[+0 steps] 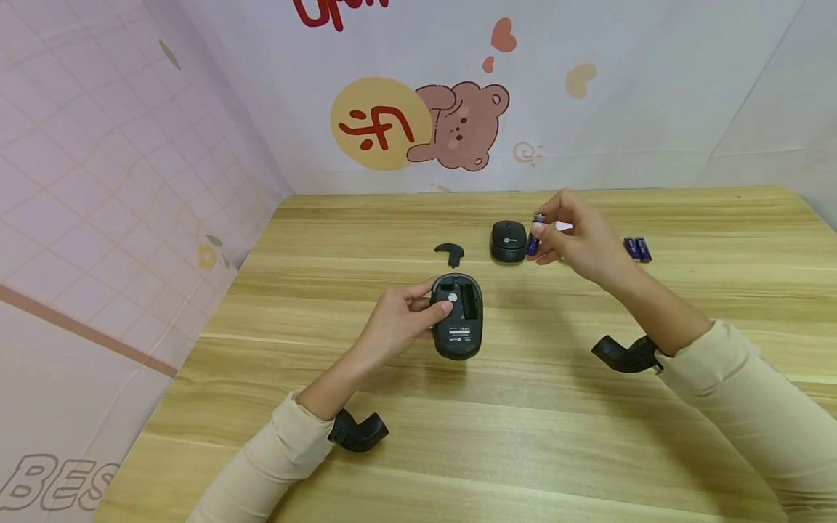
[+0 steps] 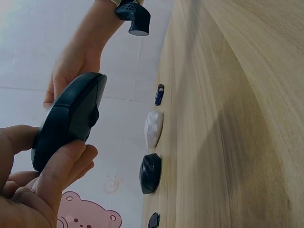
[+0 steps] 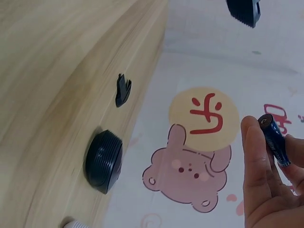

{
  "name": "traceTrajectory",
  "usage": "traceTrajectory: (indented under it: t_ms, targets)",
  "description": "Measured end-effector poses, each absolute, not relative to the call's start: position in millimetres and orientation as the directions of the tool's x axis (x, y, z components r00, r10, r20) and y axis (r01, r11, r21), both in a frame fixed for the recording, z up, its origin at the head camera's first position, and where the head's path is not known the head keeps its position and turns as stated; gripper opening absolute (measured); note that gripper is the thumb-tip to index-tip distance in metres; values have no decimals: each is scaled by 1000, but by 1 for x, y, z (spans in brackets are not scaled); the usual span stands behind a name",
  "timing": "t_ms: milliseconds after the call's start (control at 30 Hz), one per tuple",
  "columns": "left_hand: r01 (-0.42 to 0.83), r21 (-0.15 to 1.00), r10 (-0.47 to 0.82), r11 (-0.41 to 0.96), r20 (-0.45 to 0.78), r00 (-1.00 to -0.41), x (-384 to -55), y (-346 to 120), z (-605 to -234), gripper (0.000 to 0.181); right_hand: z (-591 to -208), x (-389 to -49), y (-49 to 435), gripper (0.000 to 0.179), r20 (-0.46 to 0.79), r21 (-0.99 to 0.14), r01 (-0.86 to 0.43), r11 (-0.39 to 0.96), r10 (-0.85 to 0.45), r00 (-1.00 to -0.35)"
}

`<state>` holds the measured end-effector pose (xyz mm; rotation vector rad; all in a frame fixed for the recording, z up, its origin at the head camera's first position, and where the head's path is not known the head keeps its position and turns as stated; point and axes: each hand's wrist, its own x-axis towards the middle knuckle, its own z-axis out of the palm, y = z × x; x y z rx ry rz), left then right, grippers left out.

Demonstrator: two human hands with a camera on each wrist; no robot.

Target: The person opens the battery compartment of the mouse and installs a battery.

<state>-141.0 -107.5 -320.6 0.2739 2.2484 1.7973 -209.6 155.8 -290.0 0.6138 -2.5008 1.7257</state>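
My left hand (image 1: 408, 312) grips a black computer mouse (image 1: 458, 335), its underside turned up with the battery slot uncovered. That slot looks empty in the head view. In the left wrist view the mouse (image 2: 66, 114) is held above the table, with fingers along both sides. My right hand (image 1: 582, 236) pinches a dark blue battery (image 1: 533, 243) between thumb and fingers, held up off the table. One end of the battery (image 3: 274, 140) points toward the camera in the right wrist view. A black battery cover (image 1: 451, 253) lies on the table beyond the held mouse.
A second black mouse (image 1: 508, 243) stands upright near the table's back, left of my right hand. Beside it is a white ribbed mouse (image 2: 153, 129), mostly hidden by that hand in the head view. Two blue batteries (image 1: 637, 249) lie farther right. A printed wall cloth (image 1: 628, 145) hangs behind.
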Motion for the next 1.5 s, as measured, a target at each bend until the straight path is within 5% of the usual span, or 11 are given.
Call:
traceTrajectory:
  t_ms: [1500]
  targets:
    - [-3, 977, 329, 213, -75, -941, -141, -100, -325, 50, -275, -179, 128, 14, 308, -843, -440, 309, -393, -866]
